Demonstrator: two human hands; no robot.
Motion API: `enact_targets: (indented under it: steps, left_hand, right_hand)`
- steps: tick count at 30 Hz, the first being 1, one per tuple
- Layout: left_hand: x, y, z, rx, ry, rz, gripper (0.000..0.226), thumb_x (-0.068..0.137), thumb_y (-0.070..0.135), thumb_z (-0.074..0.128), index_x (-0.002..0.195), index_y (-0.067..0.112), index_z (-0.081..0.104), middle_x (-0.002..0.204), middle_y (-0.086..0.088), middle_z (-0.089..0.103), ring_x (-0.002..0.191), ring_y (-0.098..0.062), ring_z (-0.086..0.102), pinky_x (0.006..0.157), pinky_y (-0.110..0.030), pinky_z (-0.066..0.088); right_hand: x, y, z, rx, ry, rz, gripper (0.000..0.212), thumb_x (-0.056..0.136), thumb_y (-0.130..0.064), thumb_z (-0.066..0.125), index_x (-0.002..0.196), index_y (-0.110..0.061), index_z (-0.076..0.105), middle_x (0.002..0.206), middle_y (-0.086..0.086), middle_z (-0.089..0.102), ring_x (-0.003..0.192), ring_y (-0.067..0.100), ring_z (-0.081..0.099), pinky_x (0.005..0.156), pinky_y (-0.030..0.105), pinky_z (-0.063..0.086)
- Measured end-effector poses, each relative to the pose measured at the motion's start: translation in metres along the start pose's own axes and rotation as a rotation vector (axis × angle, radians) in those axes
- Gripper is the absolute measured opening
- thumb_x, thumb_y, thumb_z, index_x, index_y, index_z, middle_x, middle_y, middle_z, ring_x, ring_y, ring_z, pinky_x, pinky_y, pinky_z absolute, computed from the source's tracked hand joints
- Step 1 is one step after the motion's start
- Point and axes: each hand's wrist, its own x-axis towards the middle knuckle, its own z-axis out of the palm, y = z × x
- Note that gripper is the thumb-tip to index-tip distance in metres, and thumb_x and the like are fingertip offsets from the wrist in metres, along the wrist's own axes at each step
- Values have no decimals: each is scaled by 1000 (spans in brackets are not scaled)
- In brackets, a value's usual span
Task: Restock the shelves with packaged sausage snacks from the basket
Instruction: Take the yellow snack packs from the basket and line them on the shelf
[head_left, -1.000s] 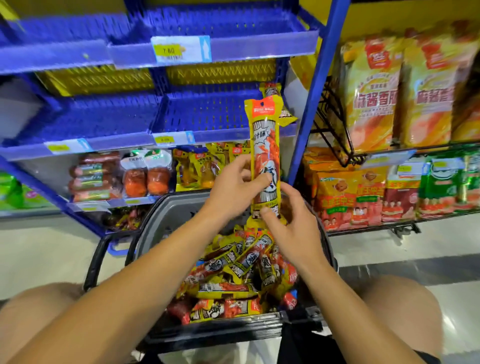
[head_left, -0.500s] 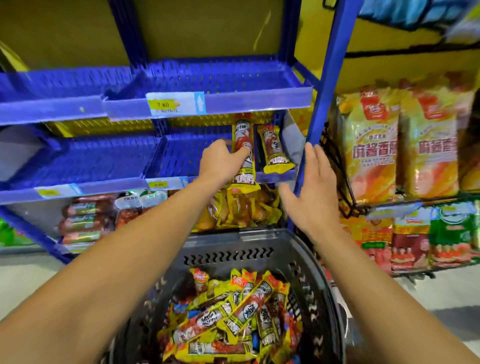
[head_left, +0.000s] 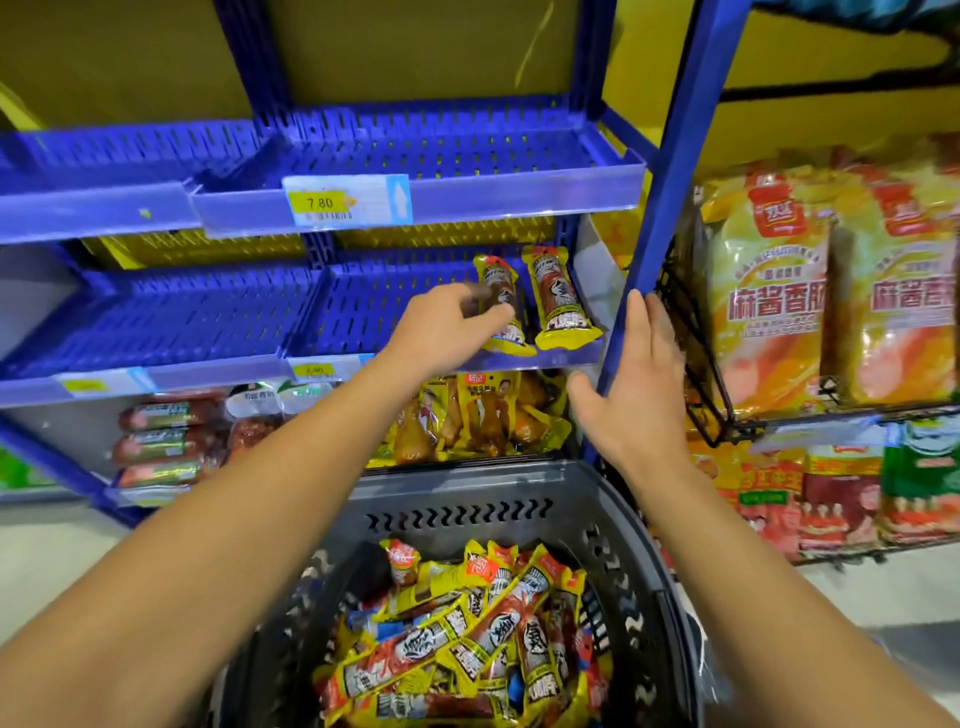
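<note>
A grey basket (head_left: 457, 499) below me holds several yellow-and-red sausage snack packs (head_left: 478, 639). On the middle blue shelf (head_left: 363, 312) two sausage packs lie side by side at the right end. My left hand (head_left: 447, 325) rests on the left pack (head_left: 501, 306), fingers curled over its lower half. The right pack (head_left: 558, 301) lies free beside it. My right hand (head_left: 631, 384) is open, its fingers against the blue upright post (head_left: 670, 171), holding nothing.
The top blue shelf (head_left: 441, 150) carries a 7.80 price tag (head_left: 345, 200). Below the middle shelf sit drumstick packs (head_left: 467, 415) and red sausages (head_left: 166, 441). A wire rack (head_left: 701, 364) at the right holds large orange snack bags (head_left: 779, 291).
My left hand has laid the sausage pack down flat on the middle shelf next to the other pack. My right hand has moved up against the blue post. The view has tilted closer to the shelves.
</note>
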Motion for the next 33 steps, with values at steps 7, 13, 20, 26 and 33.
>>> enact_targets:
  steps: [7,13,20,26,33]
  left_hand:
    - [-18,-19,9,206,-15,298,60,85,50,66,139,28,51,142,1,54,131,-21,48,107,-39,39]
    - [-4,-22,29,238,82,284,53,86,47,64,134,27,54,126,-4,64,117,-26,58,95,-44,49]
    - [2,-19,38,239,106,303,52,86,44,66,133,25,55,128,-2,63,116,-26,57,93,-40,47]
    - [-18,-20,29,252,95,297,74,82,50,65,147,25,38,144,-5,51,130,-29,44,106,-43,39]
    - [-113,-58,27,180,107,342,62,86,47,62,141,20,49,148,-6,46,138,-27,38,116,-41,27]
  right_hand:
    - [0,-3,4,4,15,36,90,89,-30,64,158,-12,9,167,5,4,149,30,16,117,41,19]
    - [2,1,8,-48,-7,58,98,86,-30,65,158,-11,2,166,8,2,150,28,15,118,42,19]
    - [1,5,12,-68,-32,44,104,82,-29,68,158,-11,-1,166,9,1,149,31,18,114,46,27]
    - [-22,3,6,-87,-54,10,96,84,-28,67,159,-13,8,166,9,4,146,33,18,117,44,21]
    - [-123,2,28,-18,-233,-115,80,86,-32,68,154,-12,30,159,8,29,149,29,21,122,45,21]
